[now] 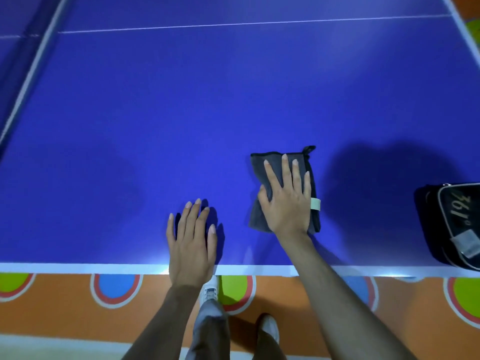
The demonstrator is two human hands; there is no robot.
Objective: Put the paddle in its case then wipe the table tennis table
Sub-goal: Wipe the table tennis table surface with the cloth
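Wiping stage: your right hand (285,196) presses flat, fingers straight, on the grey cloth (262,165) for even contact; your left hand (191,242), also flat, braces the tabletop (155,126). Paddle case (452,224) sits far right, clear.

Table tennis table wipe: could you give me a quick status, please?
Right hand flat on grey cloth. Left hand flat on table. Paddle case far right.
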